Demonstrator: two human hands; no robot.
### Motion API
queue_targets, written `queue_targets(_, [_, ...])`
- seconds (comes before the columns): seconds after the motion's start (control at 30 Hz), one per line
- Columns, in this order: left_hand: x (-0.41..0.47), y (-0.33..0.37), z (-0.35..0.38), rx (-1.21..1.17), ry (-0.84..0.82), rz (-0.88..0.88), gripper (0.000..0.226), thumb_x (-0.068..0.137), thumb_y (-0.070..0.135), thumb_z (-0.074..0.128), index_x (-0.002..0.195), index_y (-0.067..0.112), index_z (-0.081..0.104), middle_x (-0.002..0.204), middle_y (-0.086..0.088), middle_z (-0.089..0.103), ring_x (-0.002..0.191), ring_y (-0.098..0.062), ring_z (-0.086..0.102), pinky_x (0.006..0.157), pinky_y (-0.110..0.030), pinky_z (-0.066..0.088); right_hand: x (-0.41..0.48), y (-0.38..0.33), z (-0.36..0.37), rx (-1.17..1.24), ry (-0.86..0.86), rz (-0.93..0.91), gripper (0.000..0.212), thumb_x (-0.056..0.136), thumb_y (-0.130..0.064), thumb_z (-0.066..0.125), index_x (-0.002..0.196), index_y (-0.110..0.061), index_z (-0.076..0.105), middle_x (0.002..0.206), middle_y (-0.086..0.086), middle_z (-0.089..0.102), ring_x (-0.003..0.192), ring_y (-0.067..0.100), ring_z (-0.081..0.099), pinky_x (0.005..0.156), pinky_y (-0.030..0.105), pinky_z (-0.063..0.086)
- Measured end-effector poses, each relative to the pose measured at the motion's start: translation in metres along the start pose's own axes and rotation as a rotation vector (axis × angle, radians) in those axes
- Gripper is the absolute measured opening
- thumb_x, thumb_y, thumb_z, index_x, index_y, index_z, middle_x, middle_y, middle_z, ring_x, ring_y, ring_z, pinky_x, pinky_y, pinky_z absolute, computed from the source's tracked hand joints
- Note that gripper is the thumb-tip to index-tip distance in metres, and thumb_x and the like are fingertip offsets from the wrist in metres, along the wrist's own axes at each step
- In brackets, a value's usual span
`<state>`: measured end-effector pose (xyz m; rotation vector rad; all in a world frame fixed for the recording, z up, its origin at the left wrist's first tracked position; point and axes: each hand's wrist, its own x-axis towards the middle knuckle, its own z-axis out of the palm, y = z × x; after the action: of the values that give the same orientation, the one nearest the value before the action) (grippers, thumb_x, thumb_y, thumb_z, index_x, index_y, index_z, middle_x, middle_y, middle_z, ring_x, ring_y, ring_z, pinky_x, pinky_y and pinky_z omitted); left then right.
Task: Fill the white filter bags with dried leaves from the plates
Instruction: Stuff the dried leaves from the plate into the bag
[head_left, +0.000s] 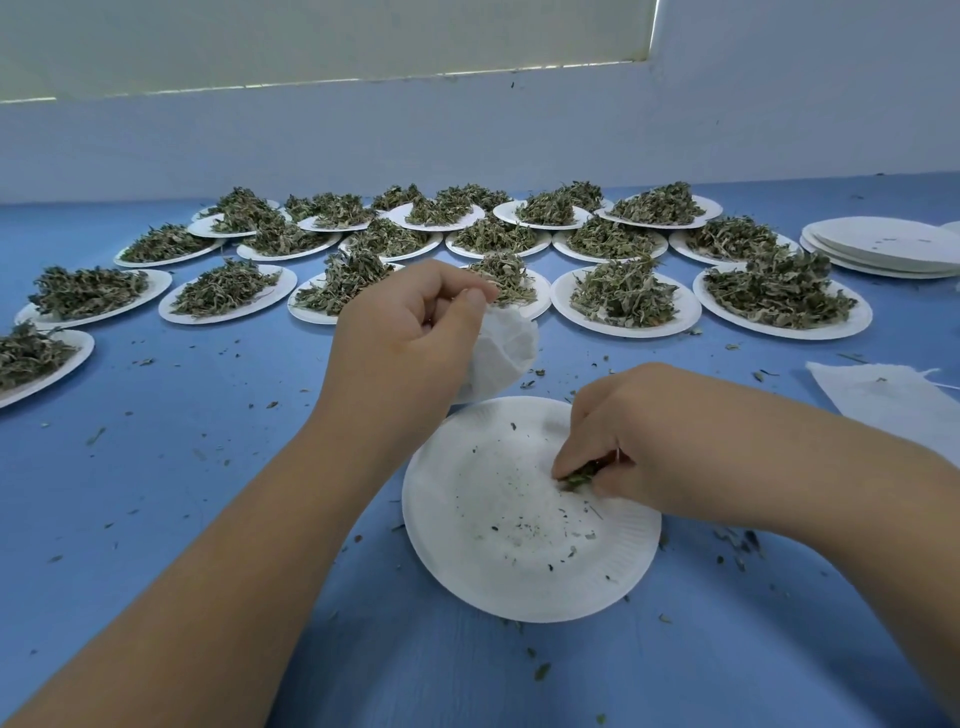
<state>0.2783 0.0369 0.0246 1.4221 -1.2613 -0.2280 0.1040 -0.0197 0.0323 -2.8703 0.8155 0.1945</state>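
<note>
Step in hand: the last dried green leaf scraps (579, 475) are being gathered off the nearly bare round white paper plate (467, 571) at lower centre, judged to be for the bag.
Right hand: the right hand (628, 441) is curled down onto the right side of that plate, and the small tuft of scraps is pinched between its fingertips.
Left hand: the left hand (410, 332) is closed on the top edge of the white mesh filter bag (501, 353), which is held just above the plate's far rim, at centre frame.
Bag mouth: it cannot be told whether the mouth is held open; it is hidden behind the fingers.
Doing it well: the bag should be kept low and directly over the plate, so that dropped crumbs are caught there and not on the blue desk (182, 441), where many flecks already lie.
Grip advice: the tuft is best pinched lightly, since dry leaves are likely to crumble.
Supply: white paper plates heaped with dried leaves (789, 332) are ranged across the upper half.
Spares: a flat white filter bag (893, 405) lies at the right edge, and a stack of emptied white plates (883, 249) at upper right.
</note>
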Motion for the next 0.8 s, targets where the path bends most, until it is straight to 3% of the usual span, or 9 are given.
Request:
queue_targets(0.37, [0.0,0.0,0.001,0.028,-0.015,0.0,0.024,0.095,0.016,0.056,0.083,0.031,0.069,0.049,0.018,0.049,0.046,0.001,0.042,0.046,-0.009,0.032,0.0,-0.002,0.001,-0.062,-0.025,0.01,0.032,0.094,-0.02,0.054,0.118,-0.038,0.066,0.117,-0.01,0.06,0.102,0.014,0.059,0.089,0.031,0.05])
queue_targets(0.53, [-0.001,0.0,0.001,0.032,-0.011,-0.006,0.023,0.095,0.017,0.056,0.083,0.031,0.069,0.051,0.02,0.051,0.046,0.002,0.044,0.045,-0.008,0.032,-0.011,-0.002,0.002,-0.029,0.026,0.012,0.028,0.087,-0.026,0.053,0.106,-0.01,0.066,0.108,0.008,0.062,0.083,0.021,0.06,0.075,0.041,0.052])
queue_targets(0.63, [-0.001,0.0,0.001,0.031,-0.02,0.004,0.024,0.095,0.016,0.056,0.082,0.031,0.069,0.051,0.017,0.05,0.045,-0.001,0.041,0.045,-0.011,0.032,-0.012,-0.01,0.004,-0.064,0.029,0.034,0.024,0.087,-0.03,0.054,0.099,-0.014,0.068,0.105,0.003,0.06,0.085,0.018,0.06,0.074,0.037,0.051])
queue_targets(0.8, [-0.001,-0.001,0.002,0.033,-0.026,0.012,0.023,0.095,0.015,0.056,0.083,0.03,0.07,0.05,0.016,0.048,0.046,-0.001,0.04,0.046,-0.011,0.032,-0.003,-0.018,0.006,-0.072,0.019,0.068,0.023,0.092,-0.016,0.051,0.103,-0.025,0.069,0.112,-0.002,0.06,0.1,0.022,0.062,0.085,0.038,0.053])
